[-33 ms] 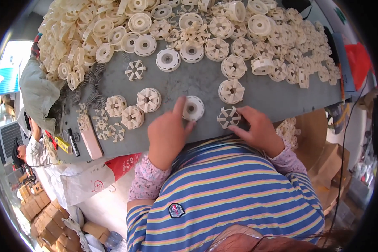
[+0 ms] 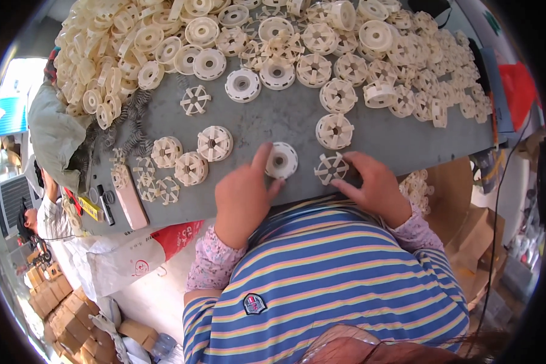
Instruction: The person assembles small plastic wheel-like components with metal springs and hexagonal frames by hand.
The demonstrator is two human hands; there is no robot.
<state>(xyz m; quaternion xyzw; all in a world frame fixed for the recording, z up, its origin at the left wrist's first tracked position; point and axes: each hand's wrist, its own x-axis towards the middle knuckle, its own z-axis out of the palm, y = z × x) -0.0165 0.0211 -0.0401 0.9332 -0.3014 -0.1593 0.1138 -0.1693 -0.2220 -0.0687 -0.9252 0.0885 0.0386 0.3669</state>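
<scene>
My left hand (image 2: 242,197) grips a round white plastic wheel-like ring (image 2: 292,160) by its left rim, forefinger above and thumb below. A dark round opening shows in the ring's middle. To its right, my right hand (image 2: 377,189) pinches a flat cream plastic spoked piece (image 2: 332,162) between thumb and forefinger. Both parts are at the near side of the grey table (image 2: 255,130), a short gap apart. Just beyond the spoked piece lies a ring with spokes fitted in it (image 2: 334,131). My remaining fingers are curled or partly hidden.
A big heap of cream plastic rings (image 2: 148,39) covers the far side. Fitted rings (image 2: 215,144) and loose spoked pieces (image 2: 167,190) lie to the left, near coil springs (image 2: 136,124), a pink phone-like slab (image 2: 131,203) and a black marker (image 2: 106,206). Cardboard boxes (image 2: 476,242) stand at right.
My left hand and the white ring have shifted slightly right and toward me. My right hand and the spoked piece have barely moved.
</scene>
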